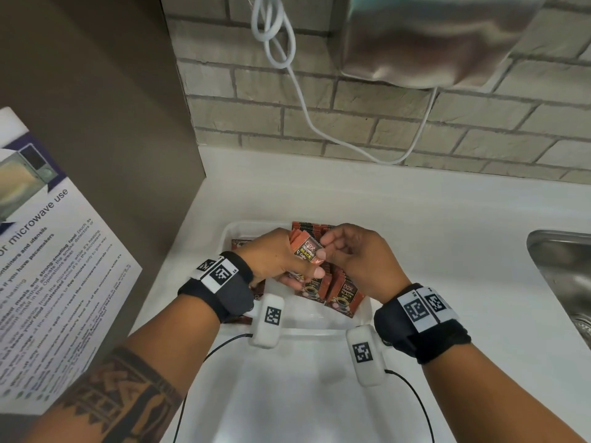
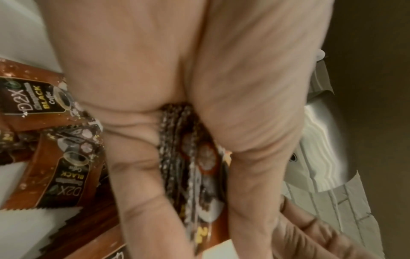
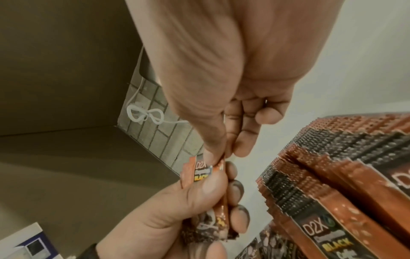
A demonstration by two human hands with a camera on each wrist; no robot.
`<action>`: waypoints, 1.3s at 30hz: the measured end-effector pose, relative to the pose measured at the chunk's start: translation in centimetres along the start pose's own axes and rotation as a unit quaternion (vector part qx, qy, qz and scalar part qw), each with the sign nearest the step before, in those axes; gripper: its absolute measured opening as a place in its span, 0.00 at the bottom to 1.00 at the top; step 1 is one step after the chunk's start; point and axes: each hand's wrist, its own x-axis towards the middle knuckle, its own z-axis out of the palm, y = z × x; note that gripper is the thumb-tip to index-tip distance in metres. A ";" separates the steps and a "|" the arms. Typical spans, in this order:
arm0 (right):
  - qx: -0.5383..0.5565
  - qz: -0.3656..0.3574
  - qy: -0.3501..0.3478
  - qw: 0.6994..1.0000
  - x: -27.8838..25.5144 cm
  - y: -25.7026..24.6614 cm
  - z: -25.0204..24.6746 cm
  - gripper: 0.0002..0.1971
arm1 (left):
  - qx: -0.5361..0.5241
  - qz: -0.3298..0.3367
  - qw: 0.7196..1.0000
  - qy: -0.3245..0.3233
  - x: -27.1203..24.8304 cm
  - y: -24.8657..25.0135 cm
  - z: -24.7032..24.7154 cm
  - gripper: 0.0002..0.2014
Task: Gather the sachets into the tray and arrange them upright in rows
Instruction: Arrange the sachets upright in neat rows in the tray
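Observation:
A white tray (image 1: 231, 231) sits on the counter. At its right side, brown "D2X Black Coffee" sachets stand upright in rows (image 1: 342, 290) (image 3: 332, 168). My left hand (image 1: 289, 262) grips a small bundle of sachets (image 1: 307, 252) (image 2: 195, 166) above the tray, thumb across the front. My right hand (image 1: 332, 247) (image 3: 219, 156) pinches the top edge of that bundle between thumb and forefinger. Loose sachets (image 2: 40, 98) lie flat in the tray under my left hand, mostly hidden in the head view.
A steel sink (image 1: 563, 276) is set into the white counter (image 1: 415, 219) at the right. A brick wall with a white cable (image 1: 297, 91) and a metal dispenser (image 1: 431, 36) stands behind. A cabinet panel with a microwave notice (image 1: 48, 251) closes the left.

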 end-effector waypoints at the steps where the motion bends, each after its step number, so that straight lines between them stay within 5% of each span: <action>1: 0.003 0.002 0.004 1.000 0.1 -0.1 -0.1 0.07 | -0.001 0.004 1.000 0.005 0.0 -0.1 0.0 0.14; 6: -0.035 -0.011 0.034 0.999 0.2 -0.6 -1.0 0.07 | 0.103 -0.011 0.994 0.016 -0.3 0.0 -1.4 0.17; 11: -0.166 0.027 -0.025 0.985 -0.2 0.0 -0.8 0.04 | 0.449 -0.129 0.884 -0.008 -0.5 0.5 -4.0 0.27; 16: -0.226 0.065 -0.065 0.970 -0.4 1.0 1.1 0.10 | 0.443 -0.141 0.882 -0.077 0.3 0.6 -1.4 0.23; 21: -0.271 0.042 -0.070 0.959 0.0 2.5 2.3 0.08 | 0.475 -0.170 0.848 -0.162 2.0 -1.3 1.7 0.22; 39: -0.292 0.028 -0.065 0.954 0.3 2.4 1.5 0.08 | 0.488 -0.177 0.841 -0.154 3.1 -1.0 2.7 0.19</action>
